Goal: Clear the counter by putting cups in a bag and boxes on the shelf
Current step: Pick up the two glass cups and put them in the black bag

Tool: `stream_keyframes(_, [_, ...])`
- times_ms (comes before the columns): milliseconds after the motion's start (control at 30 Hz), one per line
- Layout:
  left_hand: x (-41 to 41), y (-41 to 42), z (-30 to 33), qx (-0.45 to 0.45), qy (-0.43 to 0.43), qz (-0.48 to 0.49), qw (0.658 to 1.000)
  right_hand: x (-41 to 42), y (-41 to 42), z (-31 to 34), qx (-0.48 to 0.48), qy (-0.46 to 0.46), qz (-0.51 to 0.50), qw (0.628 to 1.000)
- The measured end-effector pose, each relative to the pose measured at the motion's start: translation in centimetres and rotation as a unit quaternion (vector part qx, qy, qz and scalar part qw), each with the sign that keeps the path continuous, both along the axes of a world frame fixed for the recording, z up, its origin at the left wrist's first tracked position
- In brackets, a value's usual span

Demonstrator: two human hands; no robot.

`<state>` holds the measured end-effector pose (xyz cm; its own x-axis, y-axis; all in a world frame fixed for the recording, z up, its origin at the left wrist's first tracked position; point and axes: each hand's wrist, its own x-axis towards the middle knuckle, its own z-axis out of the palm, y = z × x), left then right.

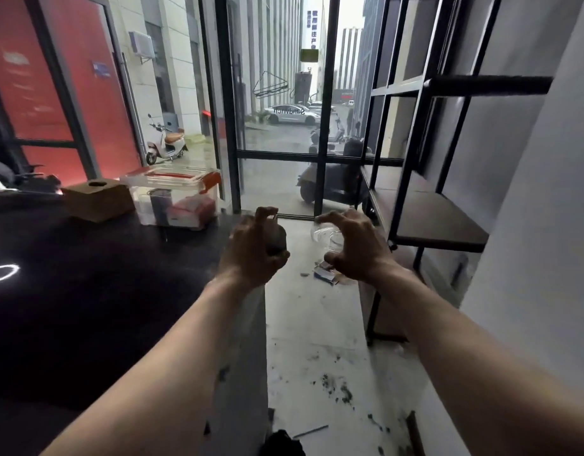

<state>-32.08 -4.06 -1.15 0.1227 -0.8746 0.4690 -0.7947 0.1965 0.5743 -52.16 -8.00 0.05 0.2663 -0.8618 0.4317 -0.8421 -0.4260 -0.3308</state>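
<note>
My left hand [251, 248] is closed around a dark rounded cup [276, 240], held over the floor just past the counter's right end. My right hand [353, 245] grips a clear glass cup [326, 236] by its rim and side, level with the left hand. A brown cardboard box [98, 199] with a round hole on top sits at the far side of the black counter [103, 291]. Beside it stands a clear plastic box [175, 199] with a red-latched lid. The black metal shelf [438, 212] rises at the right. No bag is in view.
A small blue and white carton [325, 274] lies on the dirty pale floor below my hands. Glass doors with black frames stand straight ahead, scooters parked outside. A grey wall runs along the right, behind the shelf.
</note>
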Motion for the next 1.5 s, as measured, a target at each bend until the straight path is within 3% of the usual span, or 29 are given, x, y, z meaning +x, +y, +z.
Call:
stream_keyframes(333, [-5.6,-3.4,-6.3,0.054,-0.007,0.005,0.998,-4.6,-3.8,-6.8,0.051,0.005,0.001,0.999])
stream_keyframes(667, [-4.8,-7.3,-19.4,0.133,0.021,0.031,0.990,-2.3,-7.6,-19.7,0.131,0.016,0.008,0.991])
stream_keyframes(1000, [-4.6,-8.6,-38.1,0.242,0.003,0.102,0.965,-1.6,-9.1,-39.8,0.273,0.039,0.053,0.960])
stream_keyframes(1333, [-5.8,-6.0,-60.8,0.367,0.026,0.169,0.915,-1.3,-7.3,-63.3,0.388,0.029,0.047,0.920])
stream_keyframes(1500, [-5.8,-3.8,-68.8,0.428,0.026,0.169,0.887,-0.5,-5.7,-71.7,0.437,0.004,0.031,0.899])
